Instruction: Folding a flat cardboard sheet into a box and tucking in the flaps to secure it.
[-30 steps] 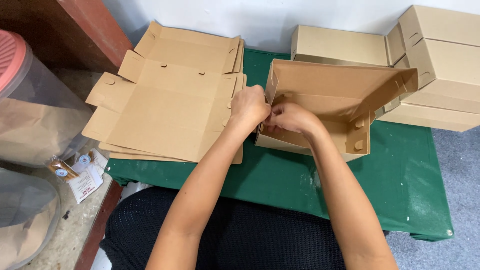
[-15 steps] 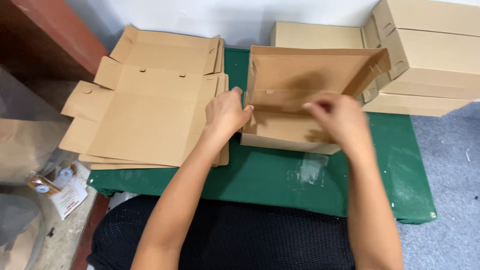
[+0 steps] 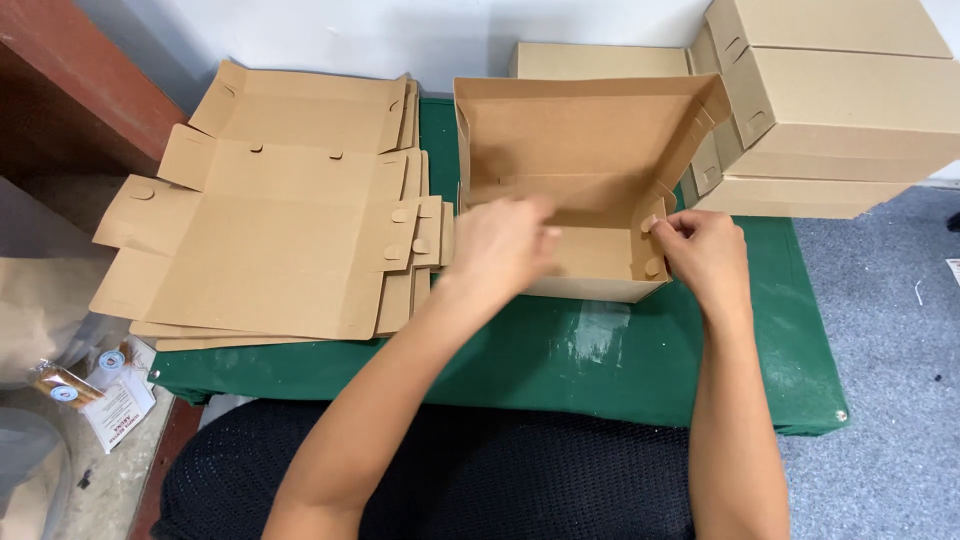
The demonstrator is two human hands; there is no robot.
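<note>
A half-folded brown cardboard box [image 3: 585, 150] stands on the green table [image 3: 600, 350], its lid upright at the back and its inside showing. My right hand [image 3: 703, 252] pinches the box's right side flap near the front corner. Over the front left part of the box, my left hand [image 3: 500, 245] rests on the front wall, fingers curled and slightly blurred. A stack of flat, unfolded cardboard box blanks [image 3: 280, 220] lies to the left of the box.
Several finished closed boxes [image 3: 830, 100] are stacked at the back right, partly off the table. A dark red wooden surface [image 3: 70, 90] stands at the left. Clear plastic bags and small packets [image 3: 90, 390] lie on the floor at lower left. Grey floor at right.
The box has been set squarer with its lid raised. My right hand moved from the box's middle to its right side flap; my left hand moved from the left corner toward the front wall.
</note>
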